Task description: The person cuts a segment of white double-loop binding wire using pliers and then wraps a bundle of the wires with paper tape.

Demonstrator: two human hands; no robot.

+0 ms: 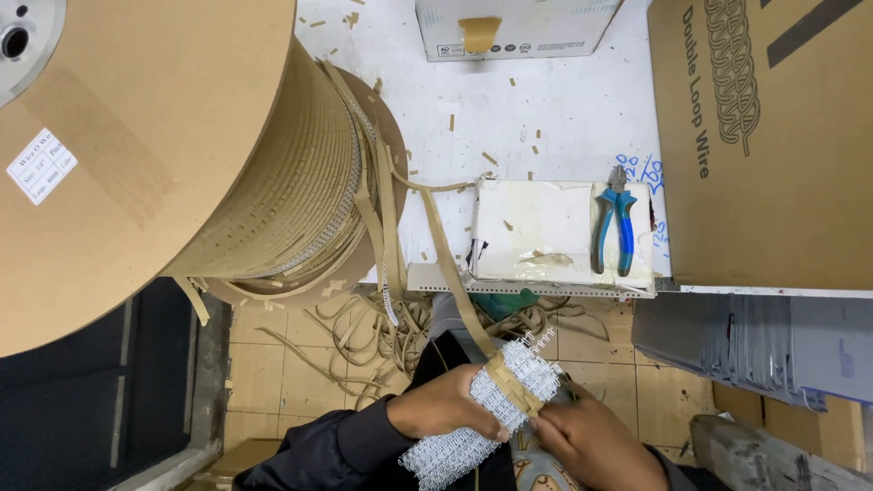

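Two hands, left hand (446, 405), right hand (596, 445), gripping one white wire coil bundle (496, 400).

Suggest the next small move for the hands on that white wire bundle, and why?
Probably peel the tan paper strip off the white loop wire: the right hand pinches at the strip's end while the left hand grips the bundle, and the strip runs up to the big spool.

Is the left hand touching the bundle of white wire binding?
Touching. The head view shows the left hand wrapped around the white wire bundle, fingers pressed on it with no gap.
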